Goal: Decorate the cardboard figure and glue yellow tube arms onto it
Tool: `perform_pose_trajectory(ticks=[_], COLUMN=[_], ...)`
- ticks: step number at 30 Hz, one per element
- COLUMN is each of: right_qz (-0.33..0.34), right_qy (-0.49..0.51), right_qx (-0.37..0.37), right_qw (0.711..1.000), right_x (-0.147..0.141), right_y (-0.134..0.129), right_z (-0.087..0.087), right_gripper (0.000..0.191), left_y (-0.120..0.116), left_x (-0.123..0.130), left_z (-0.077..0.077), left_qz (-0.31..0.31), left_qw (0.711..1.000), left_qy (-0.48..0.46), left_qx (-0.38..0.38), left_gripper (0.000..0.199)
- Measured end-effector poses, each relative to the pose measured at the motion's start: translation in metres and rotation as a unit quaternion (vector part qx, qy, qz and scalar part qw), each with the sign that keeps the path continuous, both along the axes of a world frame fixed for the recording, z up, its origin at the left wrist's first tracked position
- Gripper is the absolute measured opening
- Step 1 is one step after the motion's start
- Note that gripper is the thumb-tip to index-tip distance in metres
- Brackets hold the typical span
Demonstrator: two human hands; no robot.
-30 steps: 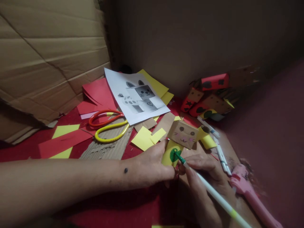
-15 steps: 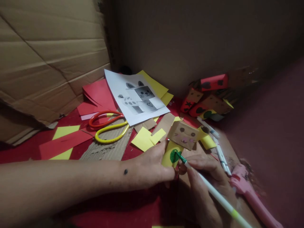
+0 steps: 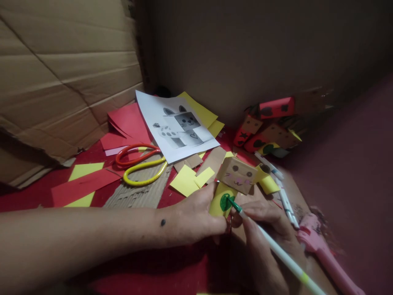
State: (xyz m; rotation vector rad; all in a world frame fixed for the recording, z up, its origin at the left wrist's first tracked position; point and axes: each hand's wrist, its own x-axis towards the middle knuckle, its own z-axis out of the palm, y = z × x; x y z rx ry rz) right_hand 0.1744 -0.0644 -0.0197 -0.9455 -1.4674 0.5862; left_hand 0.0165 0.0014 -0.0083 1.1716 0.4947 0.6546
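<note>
My left hand (image 3: 196,215) is closed around the yellow body of a paper cat figure (image 3: 217,204), which has a brown cardboard box head (image 3: 238,175) with drawn eyes, whiskers, a mouth and pink cheeks. A dark green heart-like shape (image 3: 225,203) is drawn on its yellow front. In my right hand (image 3: 270,241) is a green marker (image 3: 279,250) with a white barrel, gripped like a pen. Its green tip touches the drawn shape. The lower end of the figure is hidden by my fingers.
Behind lie a printed cat picture (image 3: 184,131), scissors (image 3: 144,174) with red and yellow handles, red paper (image 3: 127,125) and yellow scraps (image 3: 186,180). Finished-looking figures (image 3: 260,127) stand at back right. Markers (image 3: 285,200) and a pink glue gun (image 3: 322,248) lie right; cardboard (image 3: 67,73) stands left.
The green marker's tip stays on the drawn shape, with the green fill looking slightly altered near it. Both hands and the figure hold almost the same position.
</note>
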Motion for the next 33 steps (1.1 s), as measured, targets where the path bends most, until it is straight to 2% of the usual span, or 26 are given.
perform_pose_trajectory(ticks=[10,17,25,33], right_qz=[-0.005,0.007,0.004,-0.004], right_qy=[-0.011,-0.001,-0.019,0.0], right_qx=[0.006,0.0,-0.003,-0.004], right_qw=[1.0,1.0,1.0,1.0], right_x=[-0.0007,-0.0005,0.0009,-0.0009], right_y=[-0.0002,-0.0005,-0.0005,-0.0014], right_z=[-0.0015,-0.0011,-0.0016,-0.0006], right_gripper=[0.021,0.022,0.02,0.02], left_y=[-0.0014,0.0,0.0027,-0.0004], left_x=[-0.0003,-0.0004,0.0006,-0.0004], left_z=[-0.0004,-0.0029,-0.0079,-0.0022], left_qz=[-0.002,-0.004,-0.017,-0.003], left_qw=[1.0,1.0,1.0,1.0], left_qy=[-0.006,-0.006,-0.008,0.002], left_qx=[0.021,0.026,0.017,0.016], left_gripper=[0.029,0.046,0.043,0.044])
